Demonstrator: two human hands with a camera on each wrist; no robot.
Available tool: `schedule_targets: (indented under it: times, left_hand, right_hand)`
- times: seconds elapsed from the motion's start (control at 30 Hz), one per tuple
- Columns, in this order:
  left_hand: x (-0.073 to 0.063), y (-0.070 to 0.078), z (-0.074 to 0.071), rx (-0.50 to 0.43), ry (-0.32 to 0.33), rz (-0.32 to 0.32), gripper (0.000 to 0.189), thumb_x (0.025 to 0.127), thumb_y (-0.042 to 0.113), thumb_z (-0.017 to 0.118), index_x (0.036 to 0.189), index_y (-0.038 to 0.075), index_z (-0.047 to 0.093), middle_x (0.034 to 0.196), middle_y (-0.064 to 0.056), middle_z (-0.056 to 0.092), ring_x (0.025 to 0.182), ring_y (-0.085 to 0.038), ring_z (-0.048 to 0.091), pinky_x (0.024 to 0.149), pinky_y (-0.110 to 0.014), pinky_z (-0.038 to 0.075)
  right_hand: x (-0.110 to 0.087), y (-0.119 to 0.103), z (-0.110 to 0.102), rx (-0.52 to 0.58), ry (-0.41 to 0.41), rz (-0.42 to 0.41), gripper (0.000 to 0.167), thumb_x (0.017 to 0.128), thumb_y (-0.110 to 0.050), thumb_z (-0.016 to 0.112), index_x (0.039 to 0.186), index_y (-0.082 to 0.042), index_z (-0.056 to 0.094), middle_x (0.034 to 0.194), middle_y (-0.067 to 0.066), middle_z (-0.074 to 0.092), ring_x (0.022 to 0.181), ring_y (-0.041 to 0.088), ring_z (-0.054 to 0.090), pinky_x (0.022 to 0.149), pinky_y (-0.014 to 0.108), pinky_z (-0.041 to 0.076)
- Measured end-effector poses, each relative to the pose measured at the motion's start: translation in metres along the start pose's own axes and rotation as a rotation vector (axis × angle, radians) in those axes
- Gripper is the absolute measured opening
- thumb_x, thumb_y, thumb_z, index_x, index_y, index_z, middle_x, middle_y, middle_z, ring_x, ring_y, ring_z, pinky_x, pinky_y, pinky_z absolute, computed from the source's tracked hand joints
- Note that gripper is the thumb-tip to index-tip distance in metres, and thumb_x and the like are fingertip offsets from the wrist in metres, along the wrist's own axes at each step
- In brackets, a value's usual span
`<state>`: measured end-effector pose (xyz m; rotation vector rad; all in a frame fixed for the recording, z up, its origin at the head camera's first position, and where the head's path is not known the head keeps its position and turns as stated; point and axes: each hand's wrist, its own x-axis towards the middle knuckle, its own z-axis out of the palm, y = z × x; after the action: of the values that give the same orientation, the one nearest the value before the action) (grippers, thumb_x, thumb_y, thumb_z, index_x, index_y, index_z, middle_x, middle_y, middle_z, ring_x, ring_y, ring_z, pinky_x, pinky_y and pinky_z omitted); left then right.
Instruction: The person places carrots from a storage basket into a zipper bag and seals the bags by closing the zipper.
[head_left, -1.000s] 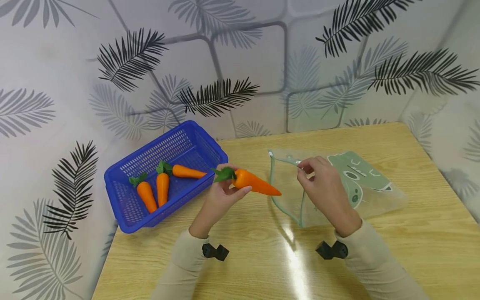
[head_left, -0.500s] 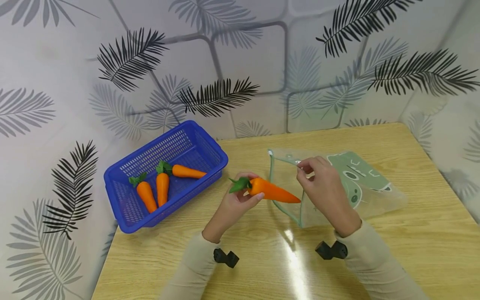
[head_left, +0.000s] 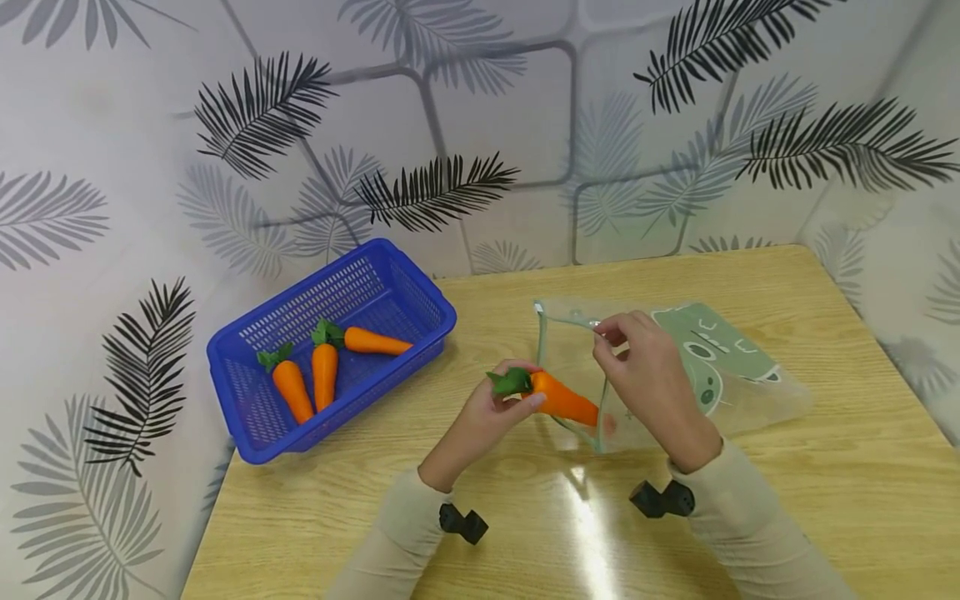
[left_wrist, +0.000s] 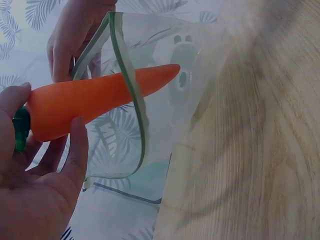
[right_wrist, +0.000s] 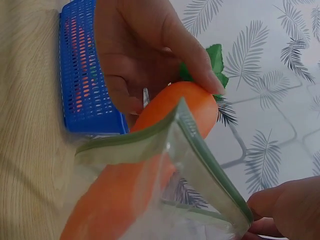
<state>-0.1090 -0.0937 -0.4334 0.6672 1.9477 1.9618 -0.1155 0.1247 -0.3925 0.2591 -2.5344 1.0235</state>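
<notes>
The left hand [head_left: 491, 421] is holding a carrot [head_left: 564, 398] between thumb and fingers near its leafy end, while the tapered end is poking inside the mouth of a bag [head_left: 738, 350]. The right hand [head_left: 651, 375] is pinching the bag's rim, fingers narrow, and the mouth is gaping with room left around the carrot. The carrot is showing smooth and orange; the bag's thin clear film is carrying a green edge and a green printed face. A strip of grained wooden table [head_left: 495, 308] is separating bag from basket [head_left: 333, 427], whose slotted blue plastic is holding three more carrots [head_left: 325, 377]. Behind, the table's back edge is meeting a pale leaf-patterned wall [head_left: 502, 108].
</notes>
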Motion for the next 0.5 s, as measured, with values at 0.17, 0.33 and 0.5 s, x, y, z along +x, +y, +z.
schedule_targets:
  times: [0.17, 0.33, 0.5]
  left_hand:
    - [-0.003, 0.009, 0.005, 0.043, -0.042, 0.014, 0.034, 0.091, 0.005, 0.058, 0.123, -0.002, 0.048, 0.115, -0.011, 0.054, 0.094, -0.015, 0.056, 0.078, -0.029, 0.051]
    - [-0.002, 0.001, 0.005, 0.1, -0.045, 0.004, 0.035, 0.09, 0.008, 0.062, 0.123, 0.005, 0.052, 0.115, -0.008, 0.053, 0.093, -0.016, 0.057, 0.078, -0.029, 0.051]
    - [0.001, -0.014, 0.002, 0.278, -0.054, 0.004, 0.039, 0.088, 0.02, 0.065, 0.125, 0.012, 0.054, 0.119, 0.001, 0.053, 0.098, -0.013, 0.057, 0.081, -0.028, 0.05]
  right_hand:
    - [0.0, 0.0, 0.0, -0.01, 0.001, -0.002, 0.008, 0.087, -0.012, 0.062, 0.09, -0.004, 0.064, 0.086, 0.006, 0.057, 0.075, 0.022, 0.057, 0.064, 0.037, 0.054]
    - [0.001, 0.0, -0.001, -0.016, 0.005, -0.016, 0.009, 0.087, -0.011, 0.062, 0.09, -0.004, 0.064, 0.085, 0.007, 0.057, 0.074, 0.022, 0.057, 0.064, 0.037, 0.054]
    - [0.001, -0.001, -0.002, -0.015, 0.017, -0.033, 0.007, 0.086, -0.01, 0.063, 0.089, -0.003, 0.064, 0.084, 0.007, 0.057, 0.073, 0.021, 0.057, 0.063, 0.037, 0.054]
